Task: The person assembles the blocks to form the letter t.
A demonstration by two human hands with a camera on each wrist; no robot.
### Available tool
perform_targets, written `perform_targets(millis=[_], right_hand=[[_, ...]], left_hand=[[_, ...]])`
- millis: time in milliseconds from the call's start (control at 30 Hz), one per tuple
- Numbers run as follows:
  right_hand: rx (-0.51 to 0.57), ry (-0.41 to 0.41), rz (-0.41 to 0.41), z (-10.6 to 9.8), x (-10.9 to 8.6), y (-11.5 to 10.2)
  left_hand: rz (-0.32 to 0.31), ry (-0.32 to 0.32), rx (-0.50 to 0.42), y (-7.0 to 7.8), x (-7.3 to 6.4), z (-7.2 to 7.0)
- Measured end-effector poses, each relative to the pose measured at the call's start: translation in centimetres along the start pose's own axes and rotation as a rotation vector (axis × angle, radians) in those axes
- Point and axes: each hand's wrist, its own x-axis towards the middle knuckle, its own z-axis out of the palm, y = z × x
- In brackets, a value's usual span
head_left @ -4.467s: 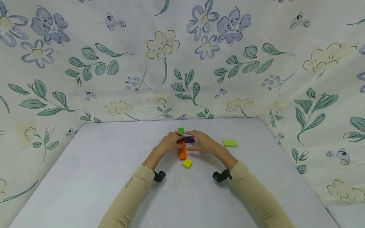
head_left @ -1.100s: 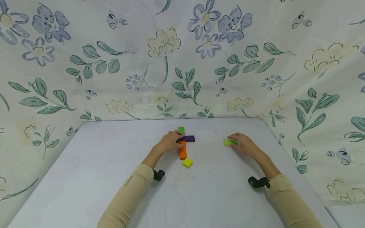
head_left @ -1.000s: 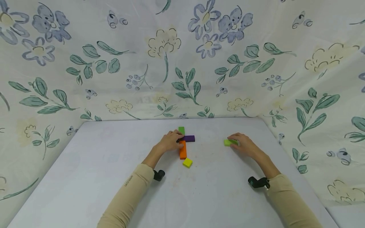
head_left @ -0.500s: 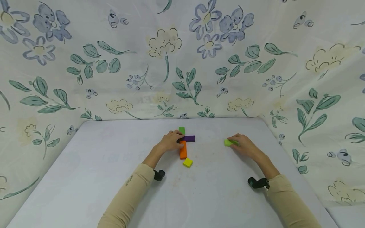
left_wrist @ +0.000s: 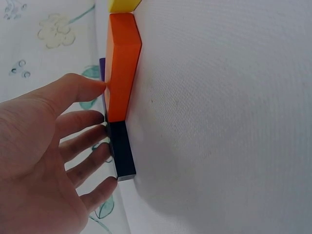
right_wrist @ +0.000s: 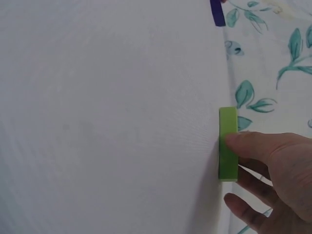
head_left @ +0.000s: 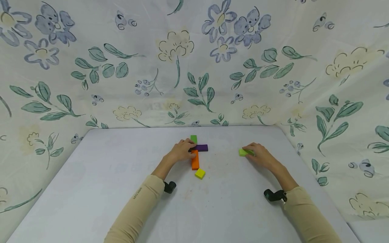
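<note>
In the head view several coloured blocks form a small group. A green block (head_left: pixel 193 138) lies at the back, a purple block (head_left: pixel 202 147) crosses in front of it, and an orange block (head_left: pixel 195 160) points toward me. My left hand (head_left: pixel 181 151) rests on the group's left side. In the left wrist view its thumb touches the orange block and its loosely spread fingertips lie along a black block (left_wrist: pixel 122 151). Off to the right, my right hand (head_left: pixel 261 156) pinches a lime green block (right_wrist: pixel 228 146), thumb on the near side; its fingers are partly hidden behind the block.
A yellow block (head_left: pixel 200 173) sits turned at an angle by the near end of the orange one. The white table (head_left: pixel 222 209) stretches around, and a flower-patterned cloth (head_left: pixel 173 77) hangs along its back and sides.
Earlier my right hand was at the block group beside the left; it has since moved right to the lime green block. During the last second both hands have stayed almost still.
</note>
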Motion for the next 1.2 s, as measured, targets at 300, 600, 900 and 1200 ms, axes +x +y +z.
perform_targets(millis=[300,600,900,1200], right_hand=[[0.003,0.003,-0.003,0.0,-0.1,-0.3],[0.018,0.007,-0.026,-0.1,0.0,-0.7],[0.021,0.002,-0.047,-0.2,0.2,-2.0],[0.008,-0.012,-0.082,0.0,0.3,-3.7]], left_hand=[[-0.002,0.008,-0.007,0.1,-0.1,0.0],[-0.005,0.008,-0.012,0.1,-0.1,0.0],[-0.01,0.013,-0.004,0.1,-0.1,0.1],[0.005,0.023,-0.003,0.0,-0.2,0.1]])
